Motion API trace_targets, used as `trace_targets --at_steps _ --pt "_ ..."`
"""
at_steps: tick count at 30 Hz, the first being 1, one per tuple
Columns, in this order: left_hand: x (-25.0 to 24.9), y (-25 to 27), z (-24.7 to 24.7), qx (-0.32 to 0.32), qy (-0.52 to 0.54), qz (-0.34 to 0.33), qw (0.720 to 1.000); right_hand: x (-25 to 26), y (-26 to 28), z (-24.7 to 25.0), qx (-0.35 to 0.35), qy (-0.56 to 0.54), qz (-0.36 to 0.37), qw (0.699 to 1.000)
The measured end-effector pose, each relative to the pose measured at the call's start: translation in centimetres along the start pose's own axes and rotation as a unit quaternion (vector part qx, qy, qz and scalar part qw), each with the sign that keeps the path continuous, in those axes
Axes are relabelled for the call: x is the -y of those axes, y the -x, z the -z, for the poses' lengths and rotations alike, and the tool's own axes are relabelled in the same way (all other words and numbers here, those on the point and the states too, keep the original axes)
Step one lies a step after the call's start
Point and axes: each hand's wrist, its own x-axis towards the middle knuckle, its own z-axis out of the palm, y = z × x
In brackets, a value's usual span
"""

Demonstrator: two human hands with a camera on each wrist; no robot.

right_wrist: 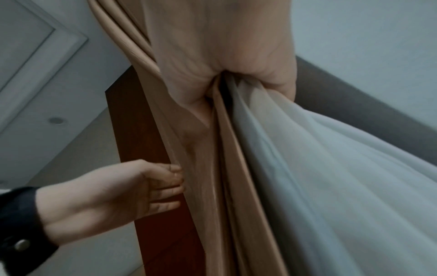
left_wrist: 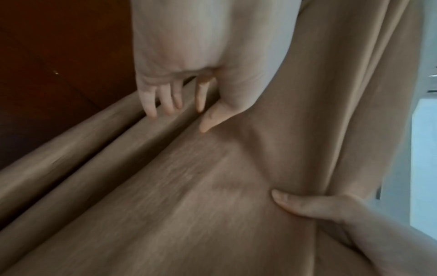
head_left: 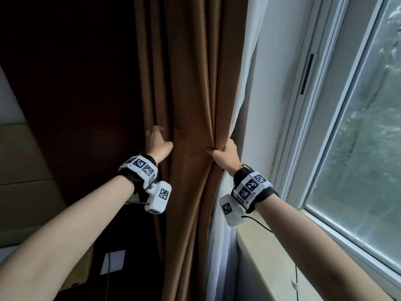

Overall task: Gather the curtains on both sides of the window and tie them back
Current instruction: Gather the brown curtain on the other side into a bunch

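Observation:
A brown curtain (head_left: 191, 94) hangs in folds left of the window, with a white sheer curtain (head_left: 249, 61) behind its right edge. My right hand (head_left: 219, 148) grips the brown curtain's right edge, bunching it; in the right wrist view the right hand (right_wrist: 224, 84) holds both the brown curtain (right_wrist: 212, 168) and the sheer curtain (right_wrist: 319, 168). My left hand (head_left: 159, 136) is open, its straight fingers (left_wrist: 151, 104) touching the left folds of the brown curtain (left_wrist: 189, 186). The left hand (right_wrist: 141, 190) lies flat at the curtain's left edge. No tie-back is in view.
The window (head_left: 358, 127) and its white frame (head_left: 303, 127) fill the right side, with a pale sill (head_left: 271, 257) below. A dark wooden panel (head_left: 76, 83) stands left of the curtain. A white wall plate (head_left: 112, 261) and a cable sit low on it.

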Motion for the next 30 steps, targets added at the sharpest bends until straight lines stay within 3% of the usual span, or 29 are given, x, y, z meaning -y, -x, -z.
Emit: trace_targets --at_steps 3,7,13,20,26,30 --pt "0.2 -1.8 0.6 -0.006 -0.019 0.017 1.0 0.1 -0.3 0.0 -0.012 0.009 0.001 1.0" --pt "-0.1 -4.3 0.5 0.041 -0.01 0.01 0.999 0.5 -0.2 -0.3 -0.032 0.005 -0.013 0.999" --pt "-0.5 -5.8 0.0 0.04 -0.012 -0.035 0.999 1.5 0.8 -1.3 -0.085 0.012 -0.03 0.996" --pt "2.4 -6.9 3.2 0.032 -0.055 -0.077 0.995 1.6 0.6 -3.4 -0.156 0.062 -0.07 0.983" --pt "3.9 -4.3 4.9 0.041 0.043 -0.16 0.985 2.3 0.3 -6.2 -0.195 0.077 -0.096 0.973" --pt "3.6 -2.6 5.1 0.089 0.102 -0.226 0.965 2.9 0.3 -7.3 -0.201 0.071 -0.096 0.972"
